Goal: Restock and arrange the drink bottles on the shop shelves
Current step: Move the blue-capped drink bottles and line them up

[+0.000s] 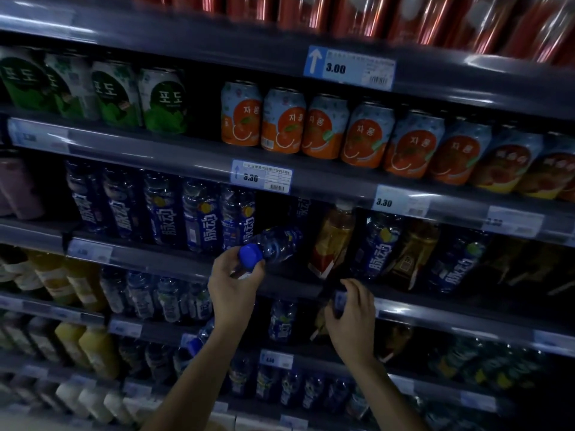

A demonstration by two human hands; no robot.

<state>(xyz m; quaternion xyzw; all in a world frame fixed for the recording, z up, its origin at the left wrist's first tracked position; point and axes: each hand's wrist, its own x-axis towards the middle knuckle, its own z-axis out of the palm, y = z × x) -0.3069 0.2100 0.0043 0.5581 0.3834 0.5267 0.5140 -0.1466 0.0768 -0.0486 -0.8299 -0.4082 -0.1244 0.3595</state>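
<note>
Shelving (174,150): dark tiered shop racks filling the view, each front rail carrying price tags.
Top tier: red cans (357,14), blurred, cut off by the upper edge.
Second tier: green-and-white cans (161,101) on the left, a gap, then orange-and-blue cans (323,126) running to the right.
Third tier: blue-labelled bottles (199,216) standing upright in a row on the left; an empty slot beside them; further right an amber bottle (336,237) leaning to the right, then more blue bottles mixed with amber ones.
Lower tiers: yellow juice bottles (93,346) at left, small blue bottles (281,318) toward the centre — details dim.
Price tags: "3.00" (350,68), "3.30" (261,177).
Held bottle (273,245): blue, blue cap toward the camera, tilted nearly flat, its base pointing into the empty slot of the third tier.
Left hand (235,281): fingers and thumb closed around the held bottle's neck, just below the cap.
Right hand (353,312): curled over a dark, blue-topped object at the rail below the amber bottle — whether it grips or merely rests there cannot be told.
</note>
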